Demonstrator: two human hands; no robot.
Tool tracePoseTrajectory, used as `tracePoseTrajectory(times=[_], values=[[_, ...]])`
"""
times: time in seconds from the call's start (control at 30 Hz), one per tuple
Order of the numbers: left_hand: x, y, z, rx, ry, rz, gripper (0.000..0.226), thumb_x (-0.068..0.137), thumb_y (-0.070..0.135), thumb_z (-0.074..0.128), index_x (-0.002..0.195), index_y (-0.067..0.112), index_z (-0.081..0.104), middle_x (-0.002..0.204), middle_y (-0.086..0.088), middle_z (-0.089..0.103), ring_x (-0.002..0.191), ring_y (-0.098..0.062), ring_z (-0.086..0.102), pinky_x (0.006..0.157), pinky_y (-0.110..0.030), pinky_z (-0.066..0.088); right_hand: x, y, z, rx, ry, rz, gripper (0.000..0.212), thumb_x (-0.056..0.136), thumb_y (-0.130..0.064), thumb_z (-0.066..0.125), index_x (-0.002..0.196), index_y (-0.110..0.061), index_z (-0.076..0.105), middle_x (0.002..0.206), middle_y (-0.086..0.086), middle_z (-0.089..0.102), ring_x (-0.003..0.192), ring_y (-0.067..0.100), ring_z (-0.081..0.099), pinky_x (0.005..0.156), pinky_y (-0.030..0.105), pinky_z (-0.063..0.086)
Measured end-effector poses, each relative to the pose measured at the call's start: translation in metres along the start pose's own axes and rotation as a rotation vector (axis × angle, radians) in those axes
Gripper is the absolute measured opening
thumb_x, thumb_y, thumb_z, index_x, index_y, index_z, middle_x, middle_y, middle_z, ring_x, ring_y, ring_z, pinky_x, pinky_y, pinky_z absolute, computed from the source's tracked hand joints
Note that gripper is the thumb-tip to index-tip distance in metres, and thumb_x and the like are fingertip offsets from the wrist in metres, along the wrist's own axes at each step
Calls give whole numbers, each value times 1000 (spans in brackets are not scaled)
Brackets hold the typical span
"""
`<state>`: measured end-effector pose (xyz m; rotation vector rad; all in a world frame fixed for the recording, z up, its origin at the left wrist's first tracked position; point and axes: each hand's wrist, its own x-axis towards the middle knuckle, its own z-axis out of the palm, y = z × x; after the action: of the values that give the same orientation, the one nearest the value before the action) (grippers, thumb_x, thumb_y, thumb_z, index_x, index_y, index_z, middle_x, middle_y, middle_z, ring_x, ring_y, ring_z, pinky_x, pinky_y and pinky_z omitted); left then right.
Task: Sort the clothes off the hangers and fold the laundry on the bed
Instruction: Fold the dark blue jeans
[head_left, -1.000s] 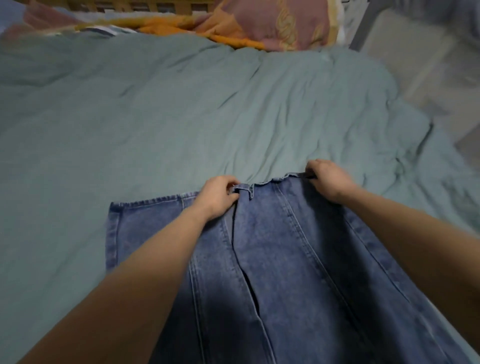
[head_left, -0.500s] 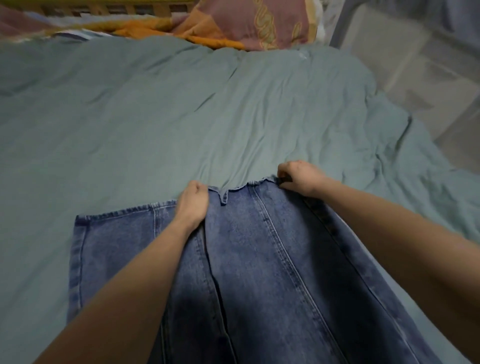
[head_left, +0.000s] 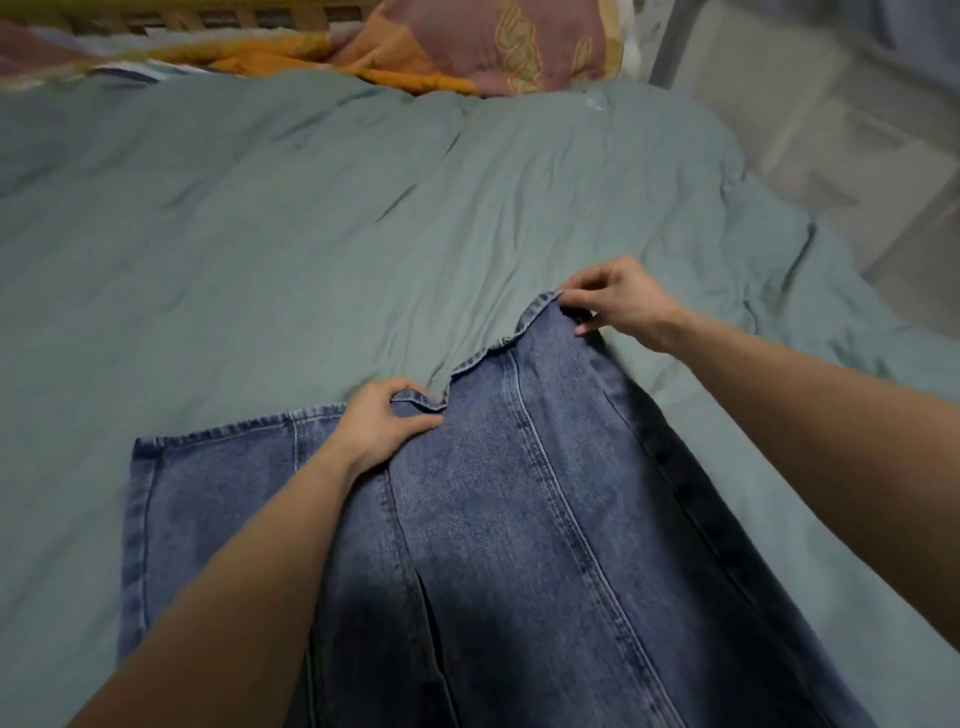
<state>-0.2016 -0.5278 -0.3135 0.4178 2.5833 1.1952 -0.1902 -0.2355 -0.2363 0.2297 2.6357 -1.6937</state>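
Head view: both hands (head_left: 382, 423) (head_left: 621, 301) pinch jeans (head_left: 519, 519) hem (far edge).

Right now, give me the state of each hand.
Left hand: pinching the hem of the jeans.
Right hand: pinching the far corner of the same hem.

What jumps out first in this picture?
A pair of blue jeans spread on a grey-green bedspread, filling the lower middle. The left hand and the right hand both pinch the far hem. A maroon and orange pillow lies at the bed's far end.
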Motion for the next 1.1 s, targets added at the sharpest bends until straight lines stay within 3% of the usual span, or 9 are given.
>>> tracePoseTrajectory(times=[0.13, 0.37, 0.47, 0.6, 0.73, 0.83, 0.9, 1.0, 1.1], values=[[0, 14, 2, -293, 26, -161, 12, 88, 22, 69, 86, 11, 74, 74, 0, 70, 73, -12, 63, 58, -16, 46, 0, -12, -17, -69, -154, 31, 28, 91, -21, 64, 69, -6, 55, 62, 4, 45, 55, 8, 41, 54, 19, 34], [12, 42, -6, -697, 14, -298, 39, 86, 46, 65, 98, 9, 71, 87, -1, 76, 84, -16, 72, 79, -29, 56, 21, -18, -19, -82, 149, 103, 36, 90, -27, 64, 62, -20, 44, 62, 2, 41, 52, 9, 37, 48, 20, 31], [14, 39, -6, -822, 13, -342, 31, 96, 40, 54, 95, 13, 69, 85, 1, 74, 73, -12, 71, 66, -23, 55, 33, -21, -15, -169, 240, 52, 43, 88, -27, 66, 58, -21, 36, 57, -1, 36, 47, 7, 34, 46, 20, 29], [23, 23, 2, -77, 110, -386, 35, 94, 38, 59, 81, 6, 68, 91, -17, 69, 79, -27, 64, 73, -34, 49, 32, -16, -3, -812, 155, 36, 23, 86, -38, 65, 91, -16, 58, 98, 11, 63, 96, 27, 59, 81, 32, 43], [18, 23, 20, 412, 401, -312, 28, 95, 21, 56, 114, 3, 62, 124, -21, 54, 116, -39, 48, 95, -41, 38, -6, 13, 45, -1056, 151, -31, 59, 96, -44, 44, 147, -20, 26, 158, 16, 14, 146, 29, 11, 114, 48, 15], [-7, 19, 27, 547, 622, 167, 29, 90, 16, 59, 119, 10, 60, 127, -13, 55, 117, -34, 50, 96, -44, 37, -59, 29, 78, -1023, 163, -157, 59, 99, -46, 34, 151, -23, 20, 161, 8, 3, 149, 24, -3, 118, 46, -2], [-28, 11, 37, 610, 416, 306, 39, 98, 29, 46, 133, 13, 53, 140, -8, 50, 130, -30, 43, 109, -43, 27, -88, 55, 81, -1084, 1, -94, 61, 100, -51, 24, 153, -25, 9, 161, 1, -4, 148, 19, -8, 119, 43, -8], [-39, -3, 42, 789, 18, -41, 67, 100, 56, 19, 155, 19, 7, 162, 0, 4, 149, -22, 0, 118, -46, -7, -94, 88, 66, -1165, -65, 154, 61, 102, -47, 15, 154, -20, 0, 161, 0, -7, 148, 13, -6, 119, 38, -8], [-37, 7, 39, 727, 73, -270, 72, 99, 58, 18, 155, 16, 0, 162, -8, -8, 148, -31, -10, 118, -50, -7, -100, 76, 77, -1062, 70, 249, 64, 102, -45, 19, 154, -11, 2, 161, 9, -7, 148, 21, -6, 120, 39, -3]])
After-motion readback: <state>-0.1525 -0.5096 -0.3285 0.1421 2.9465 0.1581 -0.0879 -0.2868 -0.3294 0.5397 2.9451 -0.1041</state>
